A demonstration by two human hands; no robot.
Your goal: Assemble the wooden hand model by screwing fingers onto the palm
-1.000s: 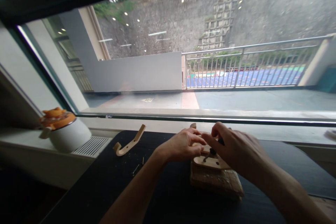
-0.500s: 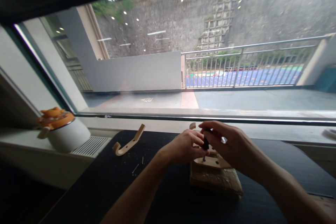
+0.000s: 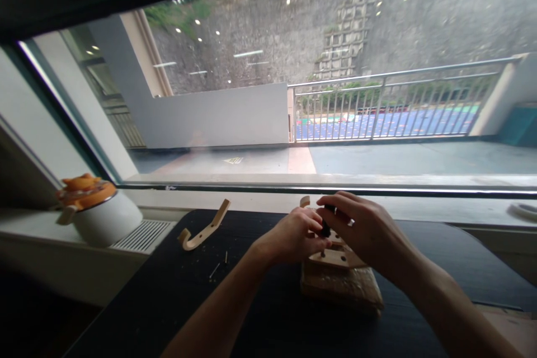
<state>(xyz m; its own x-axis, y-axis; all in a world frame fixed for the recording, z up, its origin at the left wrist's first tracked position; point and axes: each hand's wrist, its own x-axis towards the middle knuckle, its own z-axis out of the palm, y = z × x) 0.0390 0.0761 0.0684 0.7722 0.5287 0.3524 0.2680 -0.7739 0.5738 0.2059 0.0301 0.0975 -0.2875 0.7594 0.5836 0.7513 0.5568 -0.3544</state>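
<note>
My right hand [image 3: 363, 224] is closed around the black handle of a screwdriver [image 3: 326, 229], held upright. My left hand [image 3: 293, 234] pinches the lower part of the same handle from the left. Below the hands, the screwdriver's tip meets a light wooden piece [image 3: 333, 259] with dark holes; part of this piece is covered by my right hand. It lies on a brown block wrapped in clear film [image 3: 342, 291]. Off to the left is a loose wooden hook [image 3: 205, 232] with two holes, and near it are a screw [image 3: 214, 271] and a second screw [image 3: 226, 257].
All this sits on a black table [image 3: 268, 313] against a window sill [image 3: 260, 199]. A white pot with an orange animal-shaped lid [image 3: 109, 218] stands on the ledge at left, beside a vent grille [image 3: 140, 233]. A pale ring-shaped object [image 3: 522, 211] lies on the right sill.
The whole view has shifted slightly. Both hands keep their hold on the screwdriver, and my right hand has turned a little around the handle.
</note>
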